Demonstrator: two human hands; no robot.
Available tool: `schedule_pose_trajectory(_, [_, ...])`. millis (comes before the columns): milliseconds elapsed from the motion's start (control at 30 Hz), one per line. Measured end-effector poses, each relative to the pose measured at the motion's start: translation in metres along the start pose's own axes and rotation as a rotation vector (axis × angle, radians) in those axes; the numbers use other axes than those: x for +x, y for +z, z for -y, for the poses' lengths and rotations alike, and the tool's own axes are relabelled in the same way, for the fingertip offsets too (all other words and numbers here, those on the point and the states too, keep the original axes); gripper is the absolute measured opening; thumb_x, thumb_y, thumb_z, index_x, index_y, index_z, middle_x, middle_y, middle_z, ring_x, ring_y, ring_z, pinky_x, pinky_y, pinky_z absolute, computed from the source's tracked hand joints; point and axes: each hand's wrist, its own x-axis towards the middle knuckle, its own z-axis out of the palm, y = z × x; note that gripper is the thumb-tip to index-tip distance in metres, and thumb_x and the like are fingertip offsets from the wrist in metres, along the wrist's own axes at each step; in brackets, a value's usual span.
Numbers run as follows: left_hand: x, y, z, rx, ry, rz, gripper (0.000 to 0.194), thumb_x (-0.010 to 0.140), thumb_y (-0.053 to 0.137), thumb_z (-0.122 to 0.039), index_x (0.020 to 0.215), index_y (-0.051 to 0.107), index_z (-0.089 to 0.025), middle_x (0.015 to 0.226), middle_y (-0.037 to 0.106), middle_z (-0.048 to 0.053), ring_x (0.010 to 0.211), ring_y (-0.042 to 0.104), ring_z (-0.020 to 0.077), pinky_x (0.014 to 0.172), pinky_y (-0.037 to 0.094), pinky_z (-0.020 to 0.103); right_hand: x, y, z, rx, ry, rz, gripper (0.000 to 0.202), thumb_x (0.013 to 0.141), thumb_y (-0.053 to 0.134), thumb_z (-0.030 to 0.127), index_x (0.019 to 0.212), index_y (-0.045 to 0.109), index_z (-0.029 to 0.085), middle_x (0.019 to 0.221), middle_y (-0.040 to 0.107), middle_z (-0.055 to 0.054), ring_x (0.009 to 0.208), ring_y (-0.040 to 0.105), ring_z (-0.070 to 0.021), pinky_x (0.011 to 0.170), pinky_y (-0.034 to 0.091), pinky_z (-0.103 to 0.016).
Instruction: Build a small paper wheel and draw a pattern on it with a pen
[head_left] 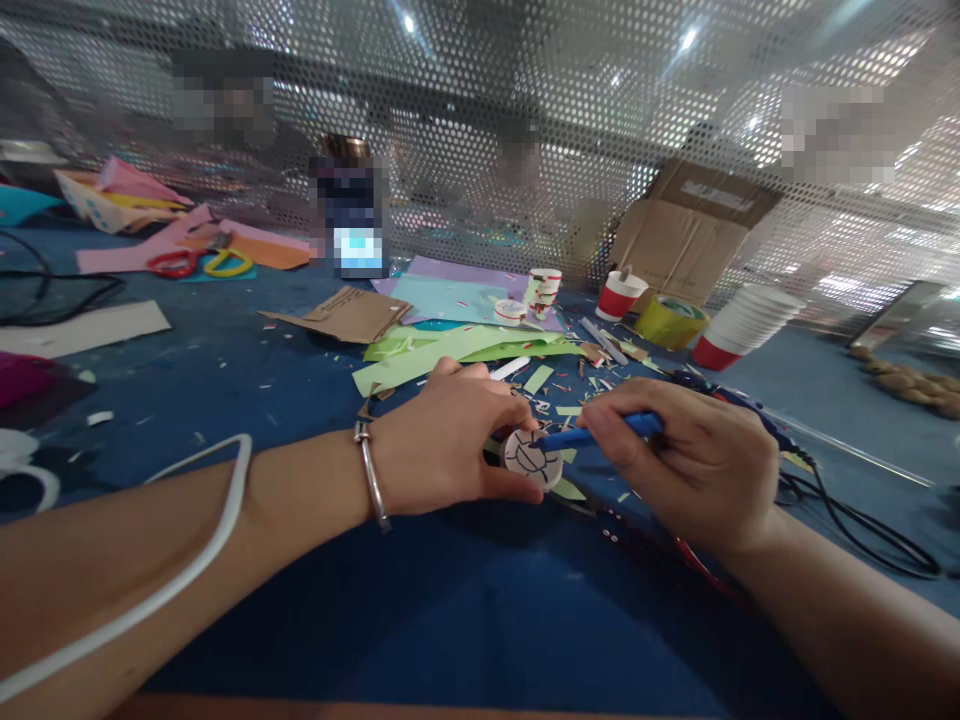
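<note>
Between the thumb and fingers of my left hand (450, 435) is a small round white disc (531, 462), its top marked with dark curved lines. I cannot tell whether it is a cup's cut-off base. My right hand (686, 460) grips a blue pen (600, 433), whose tip meets the disc's upper face or hovers just above it. Green paper strips (457, 350) and small paper scraps (538, 380) lie just beyond my hands. Farther back stand a small stack of cut cup pieces (543, 290) and another marked white piece (511, 311).
Stacked paper cups (746, 325), yellow-green tape (671, 322), a red-and-white cup (621, 295) and a cardboard box (686, 230) stand at the right. Black cables (862, 530) run near my right wrist. Scissors (225, 262) and coloured paper lie back left, before a perforated metal screen (480, 130).
</note>
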Motion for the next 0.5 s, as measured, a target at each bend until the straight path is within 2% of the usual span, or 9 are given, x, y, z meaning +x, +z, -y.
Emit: schedule_pose_trajectory(500, [0.0012,-0.0002,0.0001,0.008,0.010,-0.001,0.052,0.074,0.076,-0.067,0.107,0.074,-0.027,0.090,0.070,0.000,0.095,0.058,0.0246,0.087,0.029,0.038,0.0008,0.0009,-0.0010,-0.010,-0.016,0.043,0.010,0.093,0.063,0.018,0.084,0.065,0.023,0.075,0.076,0.003,0.063,0.070,-0.0109,0.059,0.053,-0.022])
